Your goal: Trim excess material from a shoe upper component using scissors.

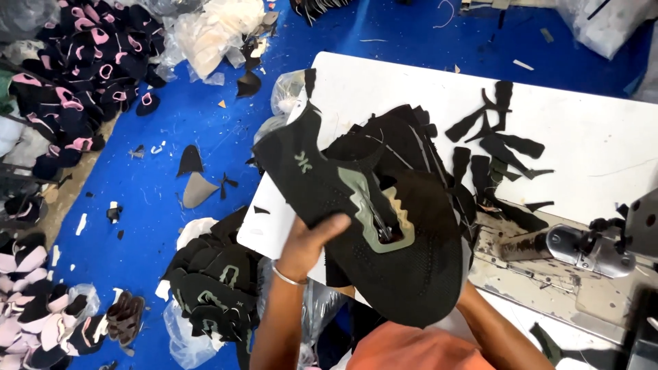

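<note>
My left hand (310, 241) grips the near edge of a black knit shoe upper (356, 212) with grey-green trim, thumb on top, a thin bracelet on the wrist. The upper is held flat above the edge of the white worktable (596, 116). My right hand is hidden beneath the upper; only its forearm (497, 329) shows, reaching up under the piece. More black uppers are stacked beneath and behind the held one (404, 133).
Black fabric offcuts (500, 147) lie on the table. A sewing machine head (582, 250) stands at the right. On the blue floor (151, 178) sit a pile of black uppers (212, 288), black-and-pink pieces (82, 68), plastic bags and scraps.
</note>
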